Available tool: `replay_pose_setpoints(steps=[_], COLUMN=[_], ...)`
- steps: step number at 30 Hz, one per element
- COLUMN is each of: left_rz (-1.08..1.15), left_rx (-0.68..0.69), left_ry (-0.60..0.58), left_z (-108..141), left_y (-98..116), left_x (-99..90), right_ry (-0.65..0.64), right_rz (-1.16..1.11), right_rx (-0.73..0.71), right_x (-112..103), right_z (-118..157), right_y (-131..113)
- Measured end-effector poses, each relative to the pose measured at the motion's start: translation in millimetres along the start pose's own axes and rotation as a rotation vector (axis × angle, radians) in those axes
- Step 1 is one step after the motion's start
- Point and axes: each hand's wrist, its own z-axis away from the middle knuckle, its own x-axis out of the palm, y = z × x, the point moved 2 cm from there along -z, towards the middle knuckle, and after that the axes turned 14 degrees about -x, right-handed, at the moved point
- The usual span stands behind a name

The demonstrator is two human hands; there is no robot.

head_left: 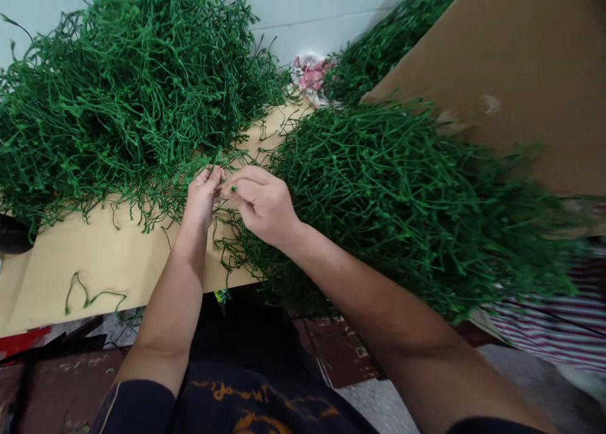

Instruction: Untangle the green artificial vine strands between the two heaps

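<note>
My left hand [202,195] and my right hand [266,205] meet at the middle of the cardboard-coloured work surface [76,254]. Both are closed in a pinch, fingertips nearly touching. Between the right fingers shows a small green tip [233,188] of a thin green stem; the rest of it is hidden. What the left fingers pinch also looks like a thin green stem, mostly covered. Beyond and left of the hands rises a large tangled heap of green stems [142,74]. A second pile of green stems [379,188] lies right beside my right hand and under its forearm.
A large cardboard sheet [516,74] leans at the right, with more green stems [388,49] behind it. A pink and white cloth [312,74] lies by the white wall [284,5]. Loose stems [89,295] lie front left. Striped fabric [553,327] sits lower right.
</note>
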Motion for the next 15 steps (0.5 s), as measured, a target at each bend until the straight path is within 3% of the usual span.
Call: replay_pose_setpoints(steps=[3,5,9,12,15], left_rz=[0.005,-0.033,-0.079,-0.06,-0.075], left_rx=[-0.011,-0.025,-0.042,-0.021,-0.021], left_ry=[0.028,0.008,-0.085,-0.127,-0.079], left_z=[0.0,-0.3,-0.2,-0.9,-6.4], left_y=[-1.0,-1.3,-0.9,-1.1,-0.6], left_x=[1.1,1.0,2.2,3.8,-2.6], right_ry=[-0.046,-0.009,0.134,0.163,0.217], right_rz=[0.025,0.001,-0.1,-0.195,-0.271], right_rx=[-0.044,-0.021,0.177,0.331,0.358], right_x=[3.8,1.3,-6.1,-4.0,-7.3], right_z=[3.9,4.1,2.7,4.8,3.4], right_y=[-6.6,-6.7,3.5,12.0,7.7])
